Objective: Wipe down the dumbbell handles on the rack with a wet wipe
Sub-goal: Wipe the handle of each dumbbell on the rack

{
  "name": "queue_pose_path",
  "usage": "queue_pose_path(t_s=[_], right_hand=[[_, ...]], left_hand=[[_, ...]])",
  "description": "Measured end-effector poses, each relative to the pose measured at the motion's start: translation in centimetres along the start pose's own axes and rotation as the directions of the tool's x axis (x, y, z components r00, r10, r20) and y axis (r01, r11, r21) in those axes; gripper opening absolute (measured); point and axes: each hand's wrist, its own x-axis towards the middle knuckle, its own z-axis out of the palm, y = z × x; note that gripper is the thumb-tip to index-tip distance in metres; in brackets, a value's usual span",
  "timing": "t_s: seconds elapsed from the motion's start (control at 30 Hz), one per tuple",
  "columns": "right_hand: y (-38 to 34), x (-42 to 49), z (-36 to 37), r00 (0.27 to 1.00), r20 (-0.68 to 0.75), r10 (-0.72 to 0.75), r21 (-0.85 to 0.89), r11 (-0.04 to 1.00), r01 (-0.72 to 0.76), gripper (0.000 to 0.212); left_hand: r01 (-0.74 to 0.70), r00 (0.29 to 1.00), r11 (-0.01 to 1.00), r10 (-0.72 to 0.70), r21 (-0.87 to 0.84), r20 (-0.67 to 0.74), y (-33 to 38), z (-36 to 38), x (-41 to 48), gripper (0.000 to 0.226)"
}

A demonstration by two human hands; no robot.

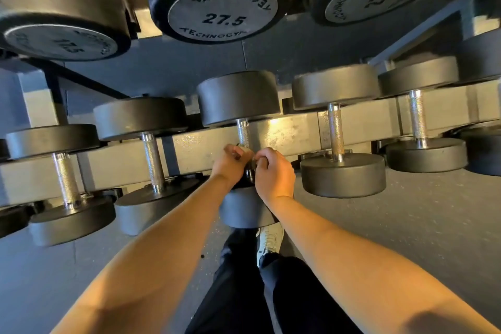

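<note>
Dumbbell handle (243, 133), knurled chrome, belongs to the centre dumbbell (238, 97) on the lower tier of the rack (287, 135). It runs away from us, far head up against the back and near head just below the wrists.

We see both hands meeting at the near end of that handle. The left hand (230, 163) is on its left side with fingers curled in tight, and the right hand (273, 171) is on its right side, closed like a fist with knuckles toward the camera. The two hands touch or nearly touch each other. What the fingers close on is hidden. We cannot tell whether it is the bar, a wipe or both, and no wipe can be made out for sure.

Neighbouring dumbbells sit on either side on the same tier, one on the left (152, 160) and one on the right (336, 133), both untouched. On the upper tier overhead is a dumbbell head marked 27.5 (222, 19).

A grey speckled floor (406, 225) lies below. A pale shoe (271, 238) and dark trousers (244, 293) show between our forearms.
</note>
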Motion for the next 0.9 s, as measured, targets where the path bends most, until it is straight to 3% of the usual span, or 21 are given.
queue_pose_path(t_s=[0.2, 0.37, 0.47, 0.63, 0.77, 0.9], right_hand=[[0.1, 0.0, 0.0, 1.0, -0.018, -0.011, 0.045, 0.999, 0.012, 0.025], [0.1, -0.2, 0.1, 0.999, -0.044, -0.014, 0.046, 0.999, 0.016, 0.025], [-0.1, -0.2, 0.0, 0.999, -0.036, 0.027, 0.084, 0.996, -0.024, 0.025], [-1.2, -0.3, -1.5, 0.997, 0.046, 0.068, 0.184, 0.98, -0.076, 0.021], [-2.3, 0.2, -3.1, 0.989, 0.148, 0.02, 0.259, 0.964, -0.059, 0.022], [-2.0, 0.5, -3.0, 0.975, 0.221, 0.031, 0.348, 0.931, -0.108, 0.025]], left_hand=[[0.055, 0.998, 0.945, -0.055, 0.322, -0.01, 0.6, 0.3, -1.0, 0.004], [0.072, 0.997, 0.896, -0.07, 0.439, -0.021, 1.1, 0.1, -1.9, 0.013], [0.082, 0.993, 0.923, -0.046, 0.376, -0.105, 1.4, -0.2, -3.2, 0.015], [0.023, 0.977, 0.998, -0.009, 0.06, -0.215, 0.3, 0.7, -6.1, 0.018], [-0.123, 0.947, 0.992, 0.127, 0.033, -0.296, 0.2, 2.0, -6.6, 0.01], [-0.178, 0.925, 0.984, 0.178, 0.032, -0.336, 1.4, 2.1, -5.4, 0.025]])
